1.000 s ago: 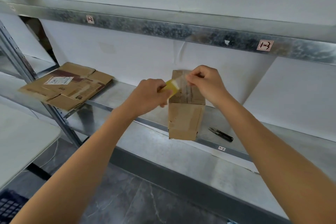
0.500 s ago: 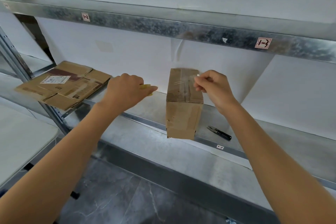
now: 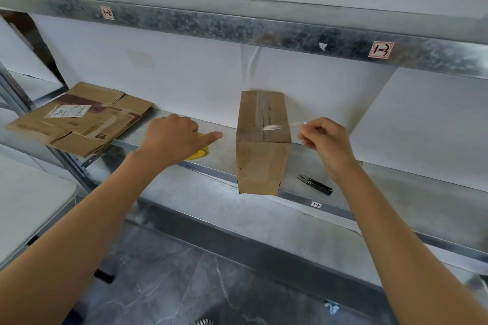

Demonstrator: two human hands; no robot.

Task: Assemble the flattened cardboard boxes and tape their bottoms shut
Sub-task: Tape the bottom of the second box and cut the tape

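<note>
Though faint, one tape strip (image 3: 290,125) — pinched by right hand (image 3: 326,141).
One box (image 3: 261,140) beside those fingers — left hand (image 3: 171,140) hides one roll (image 3: 201,153), grip unclear.

Shelf rack (image 3: 237,31) galvanized metal, spangled, dull sheen. Box (image 3: 260,166) matt brown cardboard, creased; flattened boxes (image 3: 87,129) same, paper label (image 3: 68,111). Tape strip (image 3: 272,127) clear glossy film; tape roll (image 3: 200,152) smooth yellow.

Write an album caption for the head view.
The right hand pinches clear tape stretched from the cardboard box on a metal shelf; left hand covers a yellow roll.
</note>
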